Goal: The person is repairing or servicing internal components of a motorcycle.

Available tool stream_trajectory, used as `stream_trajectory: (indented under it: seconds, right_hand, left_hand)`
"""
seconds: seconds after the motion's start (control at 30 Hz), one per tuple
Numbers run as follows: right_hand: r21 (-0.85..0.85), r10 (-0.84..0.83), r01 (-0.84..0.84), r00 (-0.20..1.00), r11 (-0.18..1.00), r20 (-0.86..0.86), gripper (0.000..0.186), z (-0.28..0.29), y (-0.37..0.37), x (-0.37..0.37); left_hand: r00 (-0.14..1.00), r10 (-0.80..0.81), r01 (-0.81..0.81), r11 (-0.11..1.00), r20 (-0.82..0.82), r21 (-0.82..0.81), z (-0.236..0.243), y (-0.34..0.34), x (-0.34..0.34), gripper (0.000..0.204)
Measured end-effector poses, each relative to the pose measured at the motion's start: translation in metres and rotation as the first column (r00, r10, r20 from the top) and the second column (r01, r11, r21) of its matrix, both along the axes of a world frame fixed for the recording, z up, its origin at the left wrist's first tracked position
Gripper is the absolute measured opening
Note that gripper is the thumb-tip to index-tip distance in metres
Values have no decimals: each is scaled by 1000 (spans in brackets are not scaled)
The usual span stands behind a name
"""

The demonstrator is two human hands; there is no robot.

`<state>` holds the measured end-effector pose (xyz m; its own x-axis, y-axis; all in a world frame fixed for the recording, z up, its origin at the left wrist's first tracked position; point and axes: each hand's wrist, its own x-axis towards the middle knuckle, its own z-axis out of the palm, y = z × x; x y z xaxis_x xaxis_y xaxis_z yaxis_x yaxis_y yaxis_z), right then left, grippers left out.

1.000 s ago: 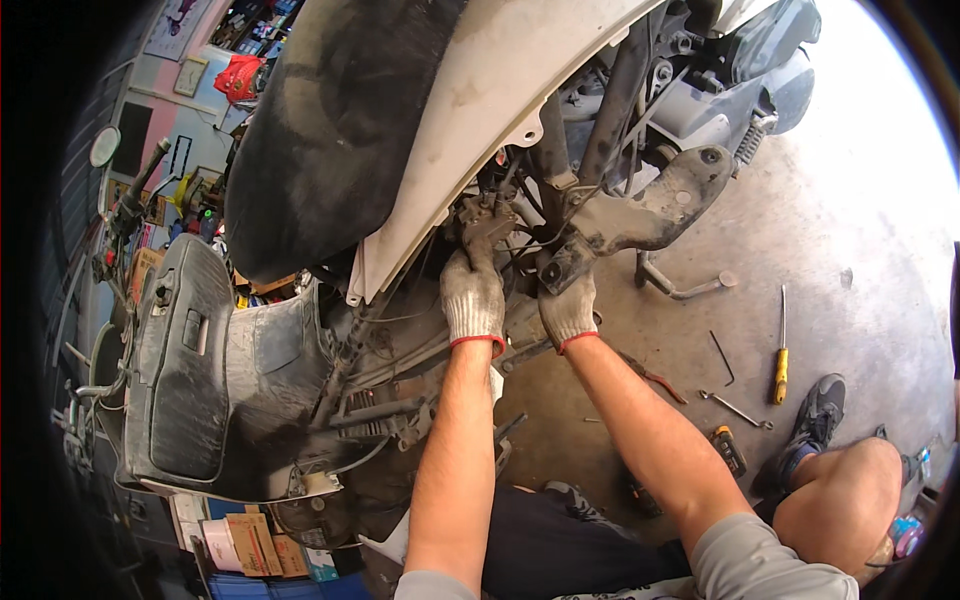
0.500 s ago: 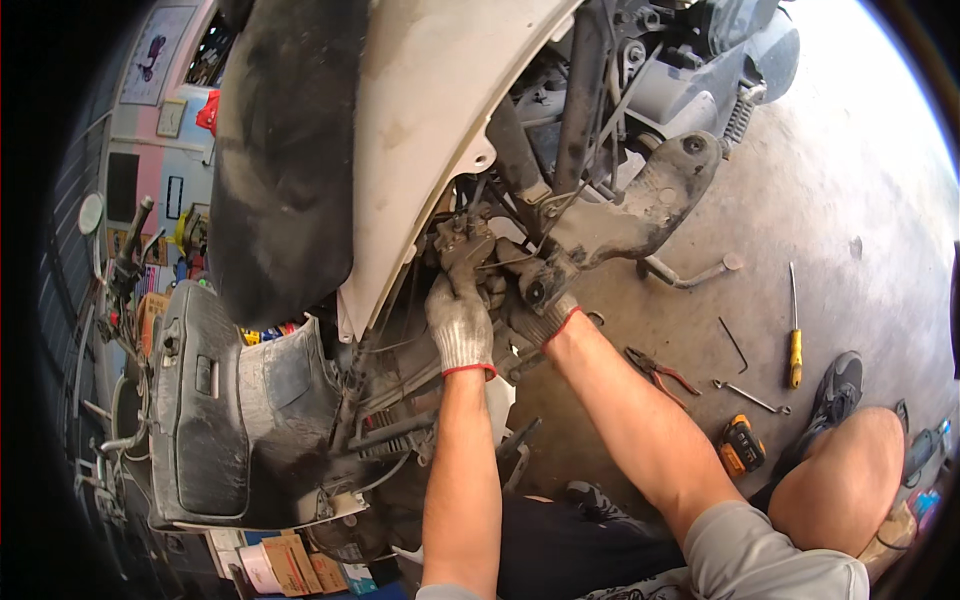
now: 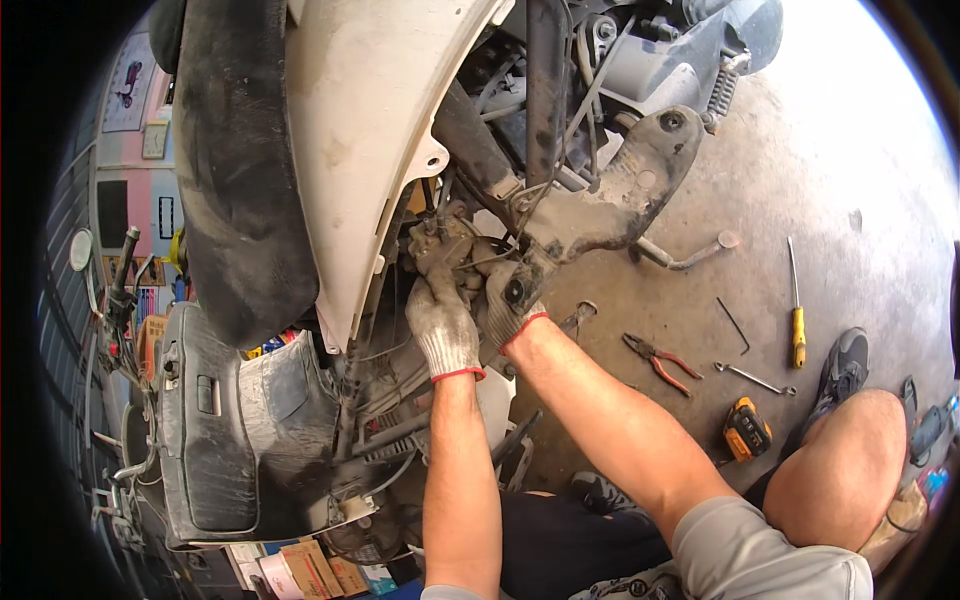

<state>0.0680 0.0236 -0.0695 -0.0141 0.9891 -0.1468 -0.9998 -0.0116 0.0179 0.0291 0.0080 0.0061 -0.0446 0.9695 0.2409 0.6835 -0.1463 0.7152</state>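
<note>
Both my hands wear knit work gloves, pale at the cuffs and dark with grime at the fingers. They are close together under the body panel of a partly stripped scooter point(image 3: 365, 110). My left hand point(image 3: 445, 325) is closed around a grimy metal part point(image 3: 440, 240) below the frame tubes. Against the same spot from the right is my right hand point(image 3: 508, 310), with bent fingers partly hidden behind a dusty metal bracket point(image 3: 600, 215). What its fingertips hold is hidden. A thin cable point(image 3: 490, 262) runs across just above the hands.
On the concrete floor at right lie pliers point(image 3: 662, 362), a hex key point(image 3: 733, 325), a wrench point(image 3: 755, 378), a yellow-handled screwdriver point(image 3: 797, 335) and a yellow-black battery pack point(image 3: 747, 430). A bent stand leg point(image 3: 690, 255) sticks out from the scooter. My bent knee point(image 3: 840, 470) is at lower right.
The scooter sits farther left in the picture, while the floor tools have barely shifted. Both hands stay at the same grimy part, with little visible change in grip.
</note>
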Motion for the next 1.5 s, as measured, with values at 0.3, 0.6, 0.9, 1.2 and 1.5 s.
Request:
stream_trajectory:
  seconds: [0.3, 0.6, 0.9, 1.2, 1.5]
  right_hand:
    - [-65, -200, 322, 721, 945, 664, 23, -28, -3, -1]
    - [44, -393, 608, 455, 793, 799, 31, 13, -38, 4]
    - [181, -179, 499, -54, 847, 982, 35, 11, -34, 16]
    - [56, -223, 556, 237, 829, 946, 37, 1, -36, 3]
    - [-165, -74, 85, 995, 983, 73, 21, 7, -35, 12]
  left_hand:
    - [993, -30, 40, 996, 110, -86, -3, 5, -5, 42]
    - [997, -9, 16, 995, 72, -96, 3, 6, -11, 41]
    - [999, -3, 6, 999, 48, -51, 1, 5, -11, 41]
    - [996, -7, 9, 1000, 89, -25, 4, 7, -7, 39]
    - [1000, -11, 12, 1000, 10, -29, 9, 2, -6, 38]
